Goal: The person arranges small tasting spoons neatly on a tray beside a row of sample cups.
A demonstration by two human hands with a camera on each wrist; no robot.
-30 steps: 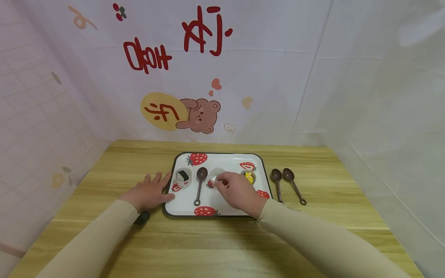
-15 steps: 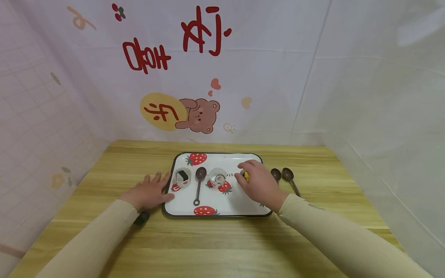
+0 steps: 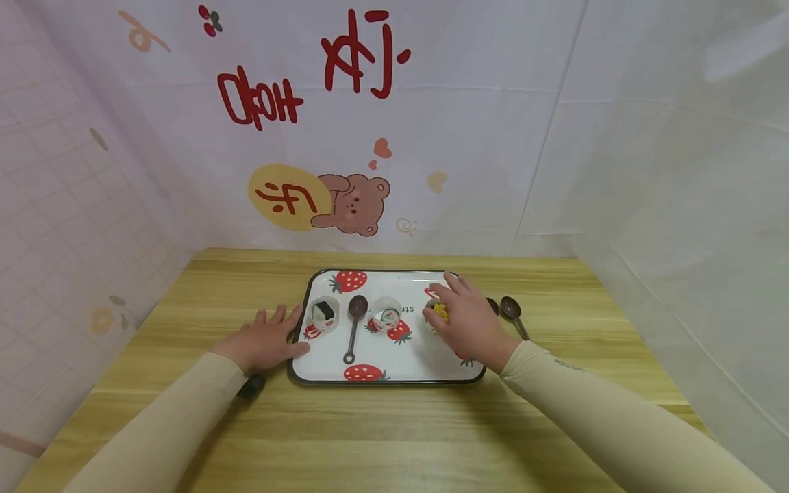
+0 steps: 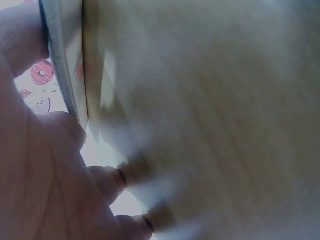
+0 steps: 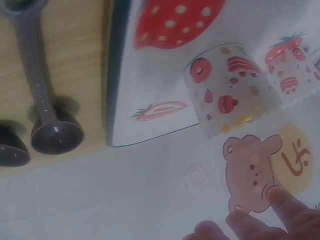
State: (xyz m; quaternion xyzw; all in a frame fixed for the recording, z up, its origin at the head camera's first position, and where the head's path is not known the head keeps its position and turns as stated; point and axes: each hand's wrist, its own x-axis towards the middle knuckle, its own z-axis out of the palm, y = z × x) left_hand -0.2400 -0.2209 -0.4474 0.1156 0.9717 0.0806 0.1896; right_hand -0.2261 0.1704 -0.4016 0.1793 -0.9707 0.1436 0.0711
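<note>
The left hand [image 3: 261, 344] lay with fingers spread at the left edge of the tray [image 3: 401, 368]; the right hand [image 3: 473, 324], fingers loosely extended, was at the yellow-filled cup [image 5: 230, 85] there, contact unclear. Further left, a brown spoon [image 3: 357, 307] lay between the middle cup [image 3: 381, 325] and the leftmost cup [image 3: 328, 326].

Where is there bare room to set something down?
Free: the pale wooden table in front of the white rectangular tray, between the beige sleeves; also right of two brown spoons. Crowded: the tray's middle row, where three white printed cups and a brown spoon sit, the right hand at the rightmost cup.
</note>
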